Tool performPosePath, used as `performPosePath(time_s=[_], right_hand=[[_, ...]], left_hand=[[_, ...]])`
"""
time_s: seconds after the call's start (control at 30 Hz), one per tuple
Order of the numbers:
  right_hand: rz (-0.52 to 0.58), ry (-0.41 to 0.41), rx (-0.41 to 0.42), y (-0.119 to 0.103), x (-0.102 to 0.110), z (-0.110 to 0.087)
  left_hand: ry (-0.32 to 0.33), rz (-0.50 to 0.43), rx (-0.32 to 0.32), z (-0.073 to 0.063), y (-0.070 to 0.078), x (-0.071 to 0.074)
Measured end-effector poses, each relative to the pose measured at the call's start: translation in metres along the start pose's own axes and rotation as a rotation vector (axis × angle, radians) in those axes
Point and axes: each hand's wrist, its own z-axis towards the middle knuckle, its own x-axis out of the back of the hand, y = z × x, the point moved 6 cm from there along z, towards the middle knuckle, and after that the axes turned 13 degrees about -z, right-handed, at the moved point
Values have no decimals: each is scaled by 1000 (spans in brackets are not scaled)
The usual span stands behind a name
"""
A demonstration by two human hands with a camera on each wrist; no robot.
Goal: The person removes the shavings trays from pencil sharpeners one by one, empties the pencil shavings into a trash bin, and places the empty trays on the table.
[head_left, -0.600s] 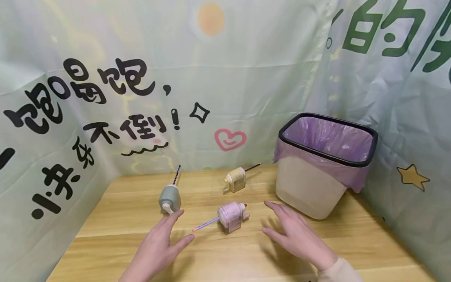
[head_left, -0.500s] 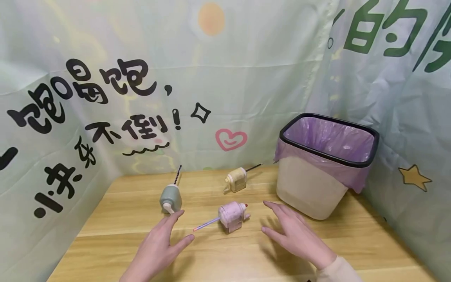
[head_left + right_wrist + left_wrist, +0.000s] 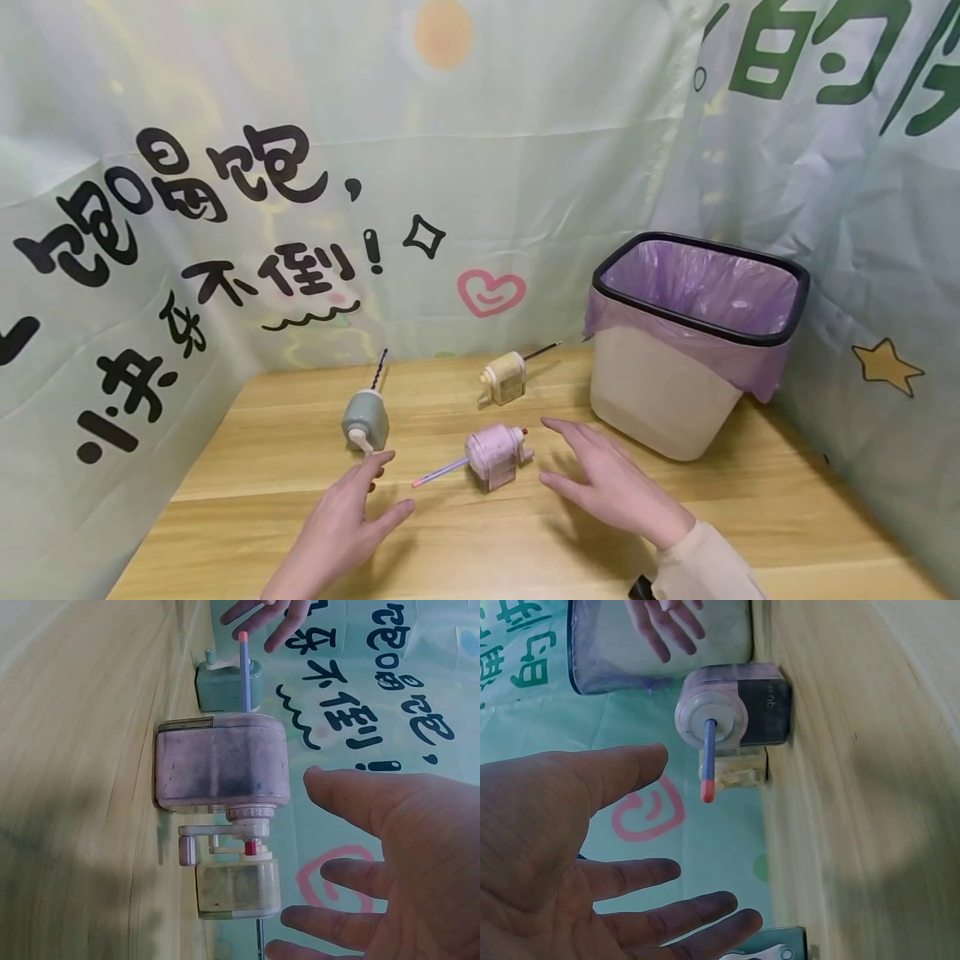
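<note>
A pink crank pencil sharpener stands mid-table, a purple pencil sticking out of its left side. My left hand hovers with fingers spread left of that pencil's tip, in front of a grey-green sharpener that has a dark twisted pencil in it. To the right of the pink one, my right hand is held apart from it, fingers extended. Behind is a yellow sharpener with a black pencil. Both palms hold nothing, as the wrist views show.
A cream bin with a black rim and purple liner stands at the table's right rear. Printed cloth hangs behind and along both sides of the wooden table.
My right hand has moved slightly left, closer to the pink sharpener. The left hand stays nearly where it was. The head view has shifted a little; the sharpeners stand as before.
</note>
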Motion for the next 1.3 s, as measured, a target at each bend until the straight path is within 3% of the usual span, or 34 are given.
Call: performPosePath(time_s=[0.4, 1.3], right_hand=[[54, -82, -9, -1, -11, 14], [114, -130, 52, -16, -42, 51]], left_hand=[[-20, -38, 22, 1, -7, -10], [-48, -74, 51, -2, -16, -20]])
